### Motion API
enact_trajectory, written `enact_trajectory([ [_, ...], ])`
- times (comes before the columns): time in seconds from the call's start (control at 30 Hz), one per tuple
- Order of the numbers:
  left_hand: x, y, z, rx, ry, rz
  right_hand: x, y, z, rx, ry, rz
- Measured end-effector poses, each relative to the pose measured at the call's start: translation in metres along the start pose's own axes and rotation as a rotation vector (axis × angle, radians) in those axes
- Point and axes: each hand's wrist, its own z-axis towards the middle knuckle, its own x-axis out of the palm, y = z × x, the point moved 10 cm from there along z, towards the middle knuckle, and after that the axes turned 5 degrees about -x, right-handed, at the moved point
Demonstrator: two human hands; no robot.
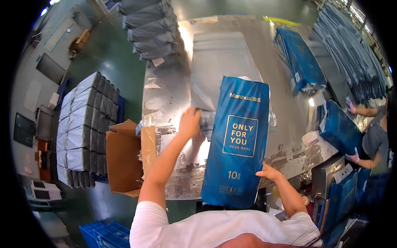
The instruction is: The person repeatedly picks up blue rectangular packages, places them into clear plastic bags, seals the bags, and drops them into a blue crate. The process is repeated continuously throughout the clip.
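A tall blue plastic-wrapped package [244, 165] with pale printing leans in front of me at the table's near edge. My right hand [269, 172] is closed on its right side, thumb on the front face. To the left of the package, my left hand [190, 123] has its fingers bent together at the near edge of a grey plastic bag [221, 53]. That bag lies flat on the metal table [165, 99], stretching away behind the package, which hides part of it.
Grey wrapped bundles [151, 31] are stacked at the far left. An open cardboard box [124, 159] stands left of the table. Another blue package [300, 62] lies at far right, near piled grey bags [349, 53]. A gloved co-worker [374, 136] holds a blue package [341, 128].
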Motion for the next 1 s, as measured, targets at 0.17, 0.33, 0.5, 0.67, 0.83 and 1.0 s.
enact_trajectory([
  [0.17, 0.094, 0.020, 0.053, 0.205, 0.057, 0.121, 0.044, -0.032, -0.030, 0.317, 0.332, -0.276],
  [0.33, 0.100, 0.027, 0.058, 0.212, 0.034, 0.030, -0.063, 0.095, 0.065, -0.161, 0.054, -1.010],
  [0.5, 0.102, 0.037, 0.066, 0.116, 0.111, -0.099, -0.106, 0.186, 0.158, -0.618, -0.540, -1.213],
  [0.67, 0.124, 0.076, 0.064, -0.143, 0.210, -0.267, -0.081, 0.182, 0.184, -0.269, -0.496, -1.404],
  [0.83, 0.085, 0.066, 0.098, -0.218, 0.150, -0.382, -0.105, 0.181, 0.212, -0.283, -0.552, -1.889],
  [1.0, 0.034, 0.067, 0.085, -0.142, -0.282, -0.511, -0.100, 0.234, 0.171, -0.641, -1.105, -1.429],
])
